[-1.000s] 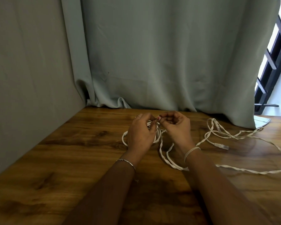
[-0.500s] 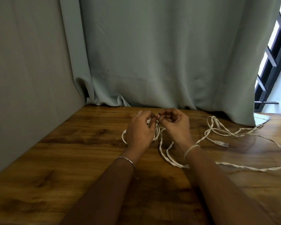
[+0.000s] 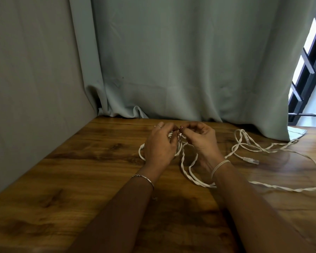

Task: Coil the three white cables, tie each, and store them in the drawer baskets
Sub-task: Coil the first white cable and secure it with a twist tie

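Step in hand: tying the first coil; judged from both hands meeting over a wound bundle, with the rest of the cable unwound.
Coiled cable [image 3: 140,152]: centre of frame, flat on the tabletop [image 3: 80,179], mostly hidden beneath the left hand.
Left hand [image 3: 161,146]: fingers curled over the coil, fingertips pinching a thin dark tie [image 3: 179,136].
Right hand [image 3: 203,143]: just right of the left hand, thumb and forefinger pinching the same tie; other fingers loosely curled.
Tie: small and partly hidden; twisted or merely wrapped, cannot tell.
Loose cables [image 3: 193,180]: twisted white strands sprawled from centre to right edge of frame, one connector [image 3: 250,160] lying free right of the right wrist.
Spare band [image 3: 219,166]: pale loop round the right wrist, perhaps for a later coil.
Drawer baskets: not in view.
Progress: early; no cable stored, two apparently uncoiled.
Next move: draw the tie snug round all turns and close it while holding the coil flat.
Risk: turns springing apart if the left hand lifts before closure.
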Demonstrator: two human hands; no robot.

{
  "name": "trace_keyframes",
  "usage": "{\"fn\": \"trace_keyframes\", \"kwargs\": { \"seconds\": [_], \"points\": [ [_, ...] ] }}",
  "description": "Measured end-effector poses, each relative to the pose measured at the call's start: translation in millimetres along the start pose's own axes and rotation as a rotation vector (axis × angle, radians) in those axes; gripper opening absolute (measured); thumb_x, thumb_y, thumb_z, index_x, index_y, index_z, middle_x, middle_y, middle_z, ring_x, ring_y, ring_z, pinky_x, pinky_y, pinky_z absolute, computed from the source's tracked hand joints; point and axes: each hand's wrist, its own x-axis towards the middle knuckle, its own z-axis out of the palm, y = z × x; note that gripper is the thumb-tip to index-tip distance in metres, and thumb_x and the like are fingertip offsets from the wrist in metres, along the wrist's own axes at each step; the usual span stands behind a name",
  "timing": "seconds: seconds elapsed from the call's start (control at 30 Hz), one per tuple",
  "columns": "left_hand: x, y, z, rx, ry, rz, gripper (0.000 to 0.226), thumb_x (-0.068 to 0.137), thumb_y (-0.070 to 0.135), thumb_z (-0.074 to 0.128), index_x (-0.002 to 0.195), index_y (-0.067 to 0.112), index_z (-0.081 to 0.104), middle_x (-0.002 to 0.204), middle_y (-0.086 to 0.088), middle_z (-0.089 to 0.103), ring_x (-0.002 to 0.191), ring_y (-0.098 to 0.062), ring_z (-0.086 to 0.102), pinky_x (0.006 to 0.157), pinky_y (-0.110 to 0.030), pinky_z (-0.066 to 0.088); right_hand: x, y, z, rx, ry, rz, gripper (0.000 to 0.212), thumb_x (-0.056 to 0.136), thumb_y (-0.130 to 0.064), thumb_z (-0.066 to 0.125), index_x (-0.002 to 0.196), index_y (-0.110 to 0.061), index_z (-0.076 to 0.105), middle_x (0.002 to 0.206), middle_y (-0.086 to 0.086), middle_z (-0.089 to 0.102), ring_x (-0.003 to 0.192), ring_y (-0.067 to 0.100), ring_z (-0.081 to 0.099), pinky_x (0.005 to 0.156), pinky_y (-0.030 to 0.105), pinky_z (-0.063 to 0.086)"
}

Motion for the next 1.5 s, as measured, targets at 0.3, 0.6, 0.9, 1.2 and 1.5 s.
{"fn": "trace_keyframes", "kwargs": {
  "seconds": [0.3, 0.6, 0.9, 1.2, 1.5],
  "points": [
    [6, -6, 0, -0.171, -0.032, -0.015, 0.003, 0.089, 0.016, 0.064, 0.091, 0.015, 0.065, 0.094, 0.002, 0.061, 0.092, -0.013, 0.055, 0.069, -0.022, 0.039, 5, 2, -4, -0.039, -0.08, 0.008, 0.011, 0.079, 0.001, 0.074, 0.088, -0.001, 0.069, 0.088, 0.018, 0.072, 0.081, 0.025, 0.069, 0.082, 0.036, 0.057],
    [9, -11, 2, -0.486, -0.201, -0.241, 0.006, 0.093, 0.019, 0.061, 0.097, 0.022, 0.064, 0.099, 0.002, 0.069, 0.097, -0.013, 0.064, 0.087, -0.033, 0.053, 13, 9, -10, -0.506, -0.072, -0.234, 0.011, 0.089, -0.013, 0.066, 0.086, -0.024, 0.065, 0.086, -0.004, 0.069, 0.081, 0.011, 0.066, 0.067, 0.021, 0.05],
    [6, -5, -4, -0.693, -0.239, -0.384, 0.013, 0.085, 0.028, 0.071, 0.094, 0.02, 0.068, 0.094, -0.001, 0.071, 0.087, -0.011, 0.067, 0.071, -0.023, 0.054, 12, 8, -15, -0.799, -0.063, -0.525, 0.009, 0.086, -0.014, 0.068, 0.09, -0.022, 0.069, 0.086, -0.009, 0.066, 0.078, 0.01, 0.06, 0.067, 0.029, 0.051],
    [4, -6, -6, -0.713, -0.318, -0.416, 0.003, 0.086, 0.024, 0.071, 0.087, 0.021, 0.071, 0.089, 0.002, 0.071, 0.084, -0.011, 0.066, 0.075, -0.027, 0.053, 13, 0, -19, -0.741, 0.034, -0.576, 0.012, 0.092, -0.013, 0.06, 0.09, -0.025, 0.061, 0.091, -0.011, 0.061, 0.084, 0.008, 0.059, 0.072, 0.033, 0.052],
    [4, -2, -7, -0.724, -0.371, -0.447, 0.006, 0.085, 0.022, 0.071, 0.086, 0.016, 0.071, 0.075, 0.001, 0.07, 0.061, -0.007, 0.061, 0.055, -0.021, 0.045, 13, -4, -18, -0.618, 0.233, -0.601, 0.018, 0.095, -0.016, 0.056, 0.088, -0.032, 0.051, 0.091, -0.005, 0.061, 0.077, 0.017, 0.06, 0.065, 0.031, 0.048]
  ]
}}
